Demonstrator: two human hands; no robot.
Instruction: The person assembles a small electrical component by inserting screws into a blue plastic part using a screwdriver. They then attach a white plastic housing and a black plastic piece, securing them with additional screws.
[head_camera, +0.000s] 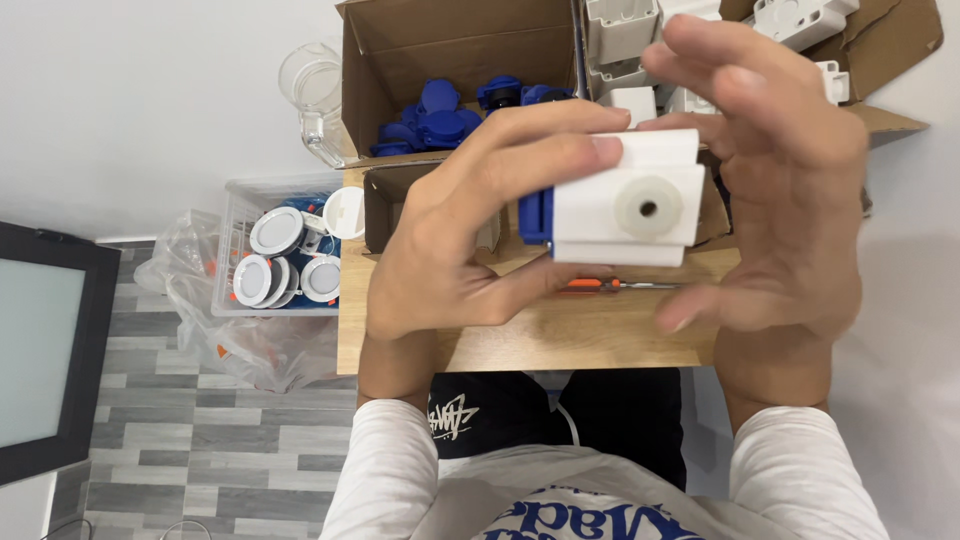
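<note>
Pinching a white plastic housing mid-frame, the left hand grips its blue-capped end; the right hand hovers spread beside it. Likely light, rigid, best held by flat sides.

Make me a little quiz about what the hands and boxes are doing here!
1. True or false: the left hand grips the white box part.
2. What colour is the piece stuck on that part's left side: A red, B blue, C green?
3. What tool lies on the wooden table under the hands?

Key:
1. True; the right hand is beside it with fingers spread.
2. B, like the blue parts in the cardboard box.
3. A screwdriver with an orange handle.
</note>
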